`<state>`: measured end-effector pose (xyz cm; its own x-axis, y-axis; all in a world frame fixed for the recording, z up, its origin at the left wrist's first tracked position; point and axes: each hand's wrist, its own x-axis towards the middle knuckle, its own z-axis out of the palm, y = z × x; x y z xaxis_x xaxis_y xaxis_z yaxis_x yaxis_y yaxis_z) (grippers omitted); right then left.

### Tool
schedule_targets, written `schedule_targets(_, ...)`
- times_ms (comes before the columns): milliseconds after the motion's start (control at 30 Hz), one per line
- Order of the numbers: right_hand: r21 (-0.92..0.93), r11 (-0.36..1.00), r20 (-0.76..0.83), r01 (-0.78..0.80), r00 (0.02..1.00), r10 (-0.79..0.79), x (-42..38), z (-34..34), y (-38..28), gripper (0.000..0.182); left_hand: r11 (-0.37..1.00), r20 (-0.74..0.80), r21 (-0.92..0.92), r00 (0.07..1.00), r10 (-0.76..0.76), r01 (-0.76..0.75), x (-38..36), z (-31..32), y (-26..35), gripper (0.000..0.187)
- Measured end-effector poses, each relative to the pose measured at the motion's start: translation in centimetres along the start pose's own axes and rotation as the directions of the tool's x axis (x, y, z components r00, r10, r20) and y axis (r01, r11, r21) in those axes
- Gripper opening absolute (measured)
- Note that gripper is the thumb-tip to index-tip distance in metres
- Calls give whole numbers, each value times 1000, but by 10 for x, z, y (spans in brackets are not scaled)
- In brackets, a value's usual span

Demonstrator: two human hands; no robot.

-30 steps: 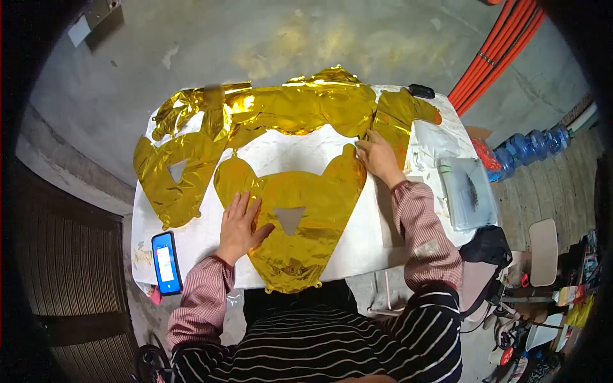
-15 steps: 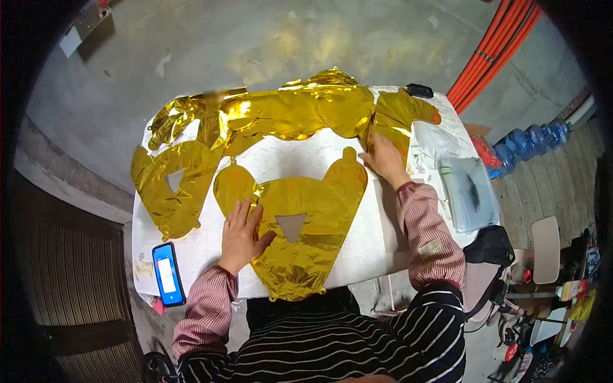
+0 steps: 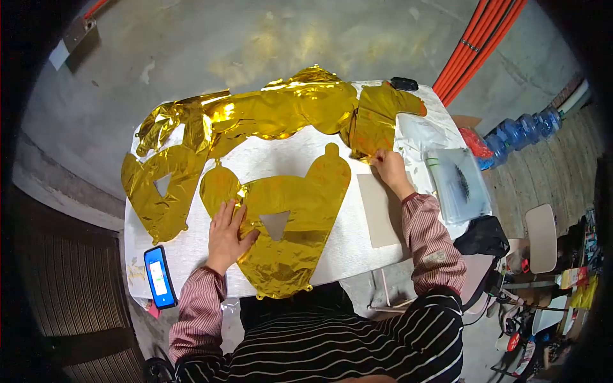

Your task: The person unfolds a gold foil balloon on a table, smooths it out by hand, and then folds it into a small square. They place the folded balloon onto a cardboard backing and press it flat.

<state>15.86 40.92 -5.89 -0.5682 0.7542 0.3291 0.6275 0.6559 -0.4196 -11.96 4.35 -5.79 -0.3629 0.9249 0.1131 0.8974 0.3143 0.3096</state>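
A flat gold foil piece with a triangular cutout [image 3: 294, 204] lies at the table's near middle. My left hand [image 3: 227, 236] rests on its left side, fingers spread. At the right, my right hand [image 3: 391, 171] pinches the lower edge of another gold foil piece [image 3: 375, 121]. A similar gold foil piece with a cutout [image 3: 156, 198] lies at the left. Crumpled gold foil [image 3: 281, 112] stretches across the far side of the white table [image 3: 338, 255].
A phone [image 3: 159, 276] lies at the near left corner. A beige card [image 3: 381, 220] and clear plastic bags [image 3: 458, 185] are on the right. A black object [image 3: 404, 83] sits at the far right corner. Blue bottles [image 3: 523, 133] and orange-red pipes [image 3: 476, 51] stand beyond.
My right hand has moved down to the lower edge of the right foil piece and closed on it. More of the beige card shows. The whole view has shifted slightly.
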Motion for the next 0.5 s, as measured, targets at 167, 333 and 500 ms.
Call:
schedule_targets(167,243,941,113,-234,971,213,13,-3,15,22,1000,-10,5,1000,10,-10,0,5,-4,67)
schedule_targets(333,355,921,-41,-162,981,189,13,10,24,22,1000,-12,20,1000,18,-17,0,4,-4,66)
schedule_targets(500,357,934,-214,33,976,47,12,11,14,21,997,-78,-55,996,46,-50,0,4,-5,66)
